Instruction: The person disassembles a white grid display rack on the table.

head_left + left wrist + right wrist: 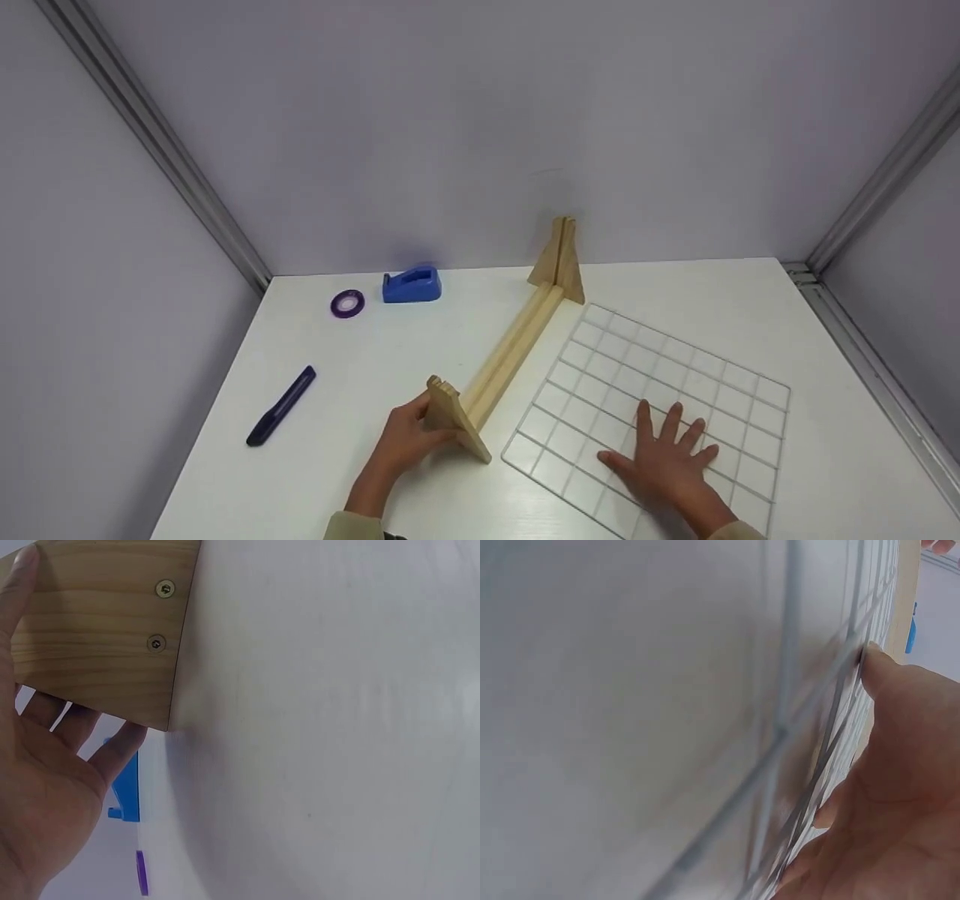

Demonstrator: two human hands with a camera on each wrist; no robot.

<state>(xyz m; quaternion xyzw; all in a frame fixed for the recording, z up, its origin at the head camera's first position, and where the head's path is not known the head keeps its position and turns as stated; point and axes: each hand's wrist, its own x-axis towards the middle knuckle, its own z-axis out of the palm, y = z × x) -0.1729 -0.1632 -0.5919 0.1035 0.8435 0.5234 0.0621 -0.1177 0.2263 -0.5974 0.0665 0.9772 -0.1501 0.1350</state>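
Observation:
A wooden stand (517, 345) runs from front to back on the white table, with a long grooved bar between two tapered end pieces. My left hand (405, 442) grips the near end piece, thumb on one side and fingers on the other. In the left wrist view, two screw heads show on that wooden end piece (97, 622). To the right lies a white wire grid panel (619, 363), flat beside the stand. My right hand (667, 457) rests on the grid with its fingers spread; the right wrist view shows the thumb at the wires.
On the left of the table (360, 375) lies a dark blue cutter knife (282, 406). Farther back are a purple roll of tape (347, 304) and a blue tape dispenser (412, 286). A pale wall (420, 135) rises behind the table, close to the stand's far end.

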